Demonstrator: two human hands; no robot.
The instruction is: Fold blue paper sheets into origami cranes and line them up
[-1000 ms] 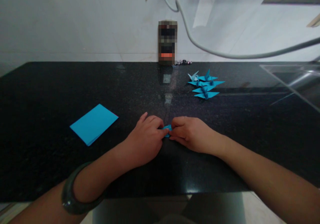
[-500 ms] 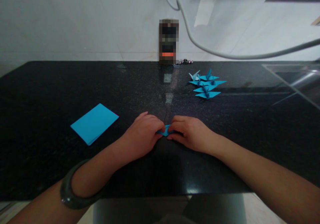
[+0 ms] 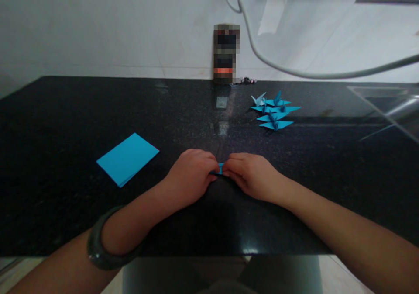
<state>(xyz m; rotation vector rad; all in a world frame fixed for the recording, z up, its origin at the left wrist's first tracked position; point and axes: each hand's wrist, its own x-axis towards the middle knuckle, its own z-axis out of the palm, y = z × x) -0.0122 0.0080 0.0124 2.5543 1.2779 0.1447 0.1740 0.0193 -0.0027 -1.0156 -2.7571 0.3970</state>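
A small folded piece of blue paper (image 3: pixel 220 169) lies at the centre of the dark countertop, mostly covered by my fingers. My left hand (image 3: pixel 196 171) pinches its left end, and my right hand (image 3: pixel 249 174) pinches its right end. Only a narrow strip shows between the fingertips. To the left lies a flat stack of blue paper (image 3: pixel 128 159). Several folded blue paper cranes (image 3: pixel 275 112) are grouped behind my right hand, with one paler crane (image 3: pixel 259 99) at their back left.
A blurred upright object (image 3: pixel 225 53) leans on the wall behind the black countertop (image 3: pixel 183 110), with a beaded string (image 3: pixel 246 81) beside it. A grey cable (image 3: pixel 294 72) hangs across the upper right. A clear-edged panel (image 3: pixel 386 110) lies far right.
The view has shifted slightly, moving the scene a little right. Less of the folded blue paper shows between my hands, and my left fingers are drawn closer together.
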